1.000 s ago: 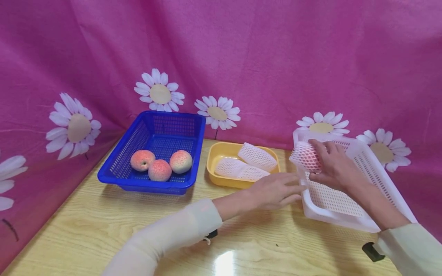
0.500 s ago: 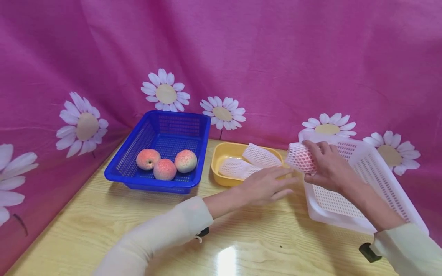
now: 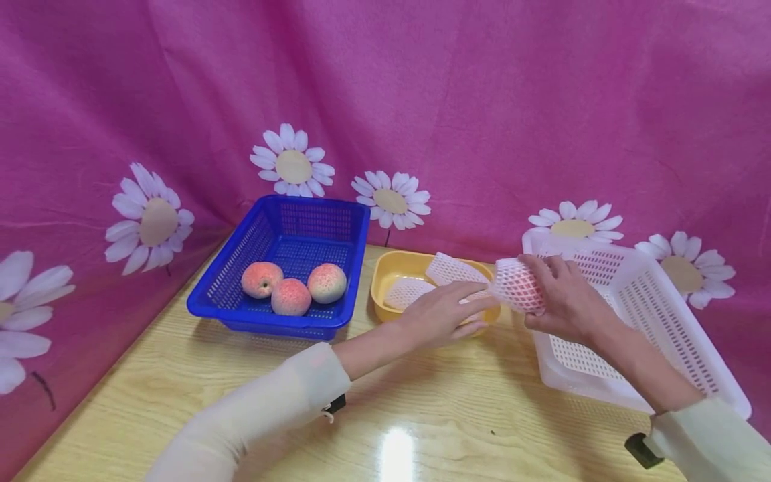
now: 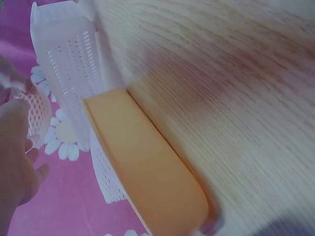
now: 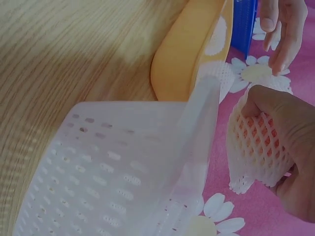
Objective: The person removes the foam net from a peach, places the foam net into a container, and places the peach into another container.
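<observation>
A peach in a white foam net sleeve [image 3: 519, 286] is in my right hand [image 3: 569, 298]. Thumb and fingers grip it from the right, above the near-left edge of the white basket [image 3: 693, 314]. In the right wrist view, the peach's red skin shows through the mesh [image 5: 261, 132]. My left hand [image 3: 442, 311] reaches over the yellow tray [image 3: 385, 268] with its fingers loosely extended. Its fingertips are close to the sleeve's left end; whether they touch it I cannot tell. Foam net sleeves [image 3: 409, 292] lie in the tray, partly hidden by the left hand.
On the left stands a blue basket [image 3: 201, 304] with three peaches [image 3: 291, 297] near its front. All the containers sit on a wooden table [image 3: 458, 415]. A magenta cloth with daisies [image 3: 482, 120] hangs behind.
My right hand has carried the netted peach slightly left, from over the white basket's rim toward the yellow tray. The left hand has drawn left a little. The view has shifted slightly.
</observation>
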The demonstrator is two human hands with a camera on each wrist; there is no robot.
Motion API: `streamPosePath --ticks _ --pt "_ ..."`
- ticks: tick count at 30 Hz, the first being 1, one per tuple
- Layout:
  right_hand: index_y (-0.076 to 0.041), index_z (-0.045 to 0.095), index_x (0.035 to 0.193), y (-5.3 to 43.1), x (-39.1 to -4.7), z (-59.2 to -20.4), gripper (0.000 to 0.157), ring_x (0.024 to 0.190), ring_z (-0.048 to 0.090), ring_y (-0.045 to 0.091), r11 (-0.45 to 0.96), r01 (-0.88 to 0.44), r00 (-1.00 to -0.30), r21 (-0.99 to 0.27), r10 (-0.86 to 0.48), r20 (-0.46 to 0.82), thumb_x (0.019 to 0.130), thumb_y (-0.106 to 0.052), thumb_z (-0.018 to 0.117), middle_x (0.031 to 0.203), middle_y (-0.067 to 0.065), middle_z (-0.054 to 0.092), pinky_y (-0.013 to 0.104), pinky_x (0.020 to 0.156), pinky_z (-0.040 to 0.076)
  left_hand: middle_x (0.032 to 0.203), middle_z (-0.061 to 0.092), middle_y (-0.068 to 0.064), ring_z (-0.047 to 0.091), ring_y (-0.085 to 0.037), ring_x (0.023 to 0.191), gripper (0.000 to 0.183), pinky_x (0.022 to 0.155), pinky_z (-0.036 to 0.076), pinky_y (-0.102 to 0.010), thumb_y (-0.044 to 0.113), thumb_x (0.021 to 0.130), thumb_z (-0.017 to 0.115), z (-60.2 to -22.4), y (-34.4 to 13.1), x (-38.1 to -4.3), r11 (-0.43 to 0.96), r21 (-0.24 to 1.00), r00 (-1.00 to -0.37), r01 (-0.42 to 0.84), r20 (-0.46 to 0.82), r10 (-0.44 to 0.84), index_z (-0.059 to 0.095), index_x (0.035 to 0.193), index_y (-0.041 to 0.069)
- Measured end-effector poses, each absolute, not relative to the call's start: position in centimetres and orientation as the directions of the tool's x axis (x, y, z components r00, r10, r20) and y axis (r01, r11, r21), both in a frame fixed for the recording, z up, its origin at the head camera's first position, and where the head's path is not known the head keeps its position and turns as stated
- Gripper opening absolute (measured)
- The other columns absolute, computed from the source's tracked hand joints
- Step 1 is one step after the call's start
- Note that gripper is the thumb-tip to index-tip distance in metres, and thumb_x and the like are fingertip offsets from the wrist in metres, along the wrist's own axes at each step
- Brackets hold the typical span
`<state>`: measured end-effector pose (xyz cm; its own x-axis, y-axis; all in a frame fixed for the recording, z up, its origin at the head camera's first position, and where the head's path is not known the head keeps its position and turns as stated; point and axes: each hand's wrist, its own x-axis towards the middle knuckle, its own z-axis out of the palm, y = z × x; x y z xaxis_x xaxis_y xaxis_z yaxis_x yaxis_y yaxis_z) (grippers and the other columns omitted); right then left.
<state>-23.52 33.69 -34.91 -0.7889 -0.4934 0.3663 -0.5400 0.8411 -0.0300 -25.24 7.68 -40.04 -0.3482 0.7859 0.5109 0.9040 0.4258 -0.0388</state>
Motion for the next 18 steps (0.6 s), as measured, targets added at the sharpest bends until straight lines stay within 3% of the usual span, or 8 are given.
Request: streamPosePath --ticks 7,18 --pt "-0.009 0.04 0.142 32.6 -23.2 -35.0 0.095 0.1 0.048 0.044 0.831 -0.554 -0.788 -0.054 -0.503 0.355 0.06 -0.017 0.085 0.113 0.025 0.049 0.059 0.078 0.048 0.139 0.056 -0.014 0.05 -0.025 0.13 0.043 0.111 0.036 -0.031 0.023 0.097 0.068 -40.1 6.4 -25.5 0.422 0.038 -0.367 0.906 0.569 0.736 0.06 0.137 0.01" --pt "-0.01 0.039 0.145 31.0 -22.9 -35.5 0.098 0.101 0.048 0.039 0.8 -0.595 -0.77 -0.079 -0.538 0.344 0.057 -0.015 0.084 0.111 0.021 0.051 0.055 0.075 0.051 0.139 0.056 -0.011 0.052 -0.023 0.128 0.045 0.104 0.045 -0.031 0.026 0.096 0.069 -40.1 4.4 -25.6 0.462 0.017 -0.384 0.887 0.582 0.717 0.06 0.138 0.011"
